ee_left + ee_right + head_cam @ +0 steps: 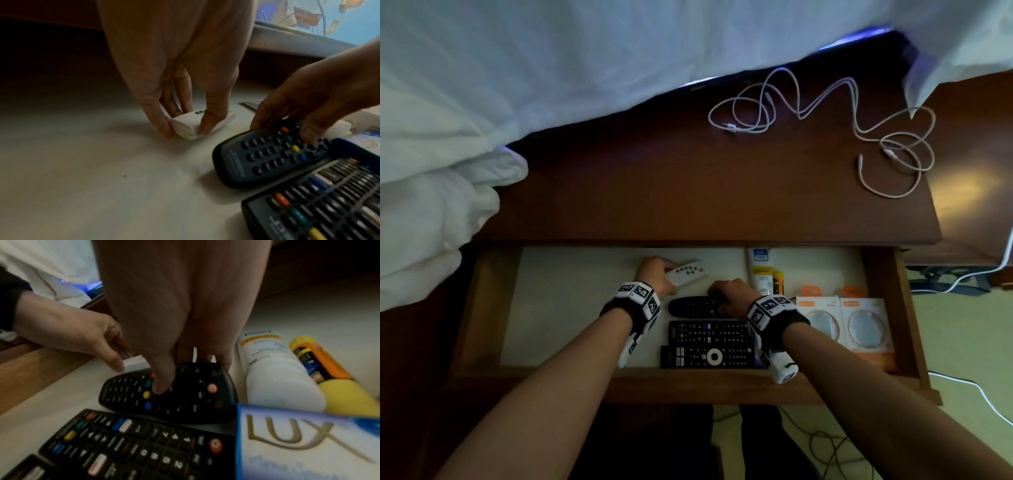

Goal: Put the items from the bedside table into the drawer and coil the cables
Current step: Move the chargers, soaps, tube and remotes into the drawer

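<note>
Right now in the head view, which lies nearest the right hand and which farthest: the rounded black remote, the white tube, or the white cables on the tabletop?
1. Rounded black remote: under the right hand.
2. White tube: just right, in the drawer.
3. White cables: far back on the tabletop.

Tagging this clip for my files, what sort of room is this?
Probably a bedroom, perhaps a hotel room: white bedding beside a wooden bedside table, its open drawer holding remotes and toiletries.
</note>
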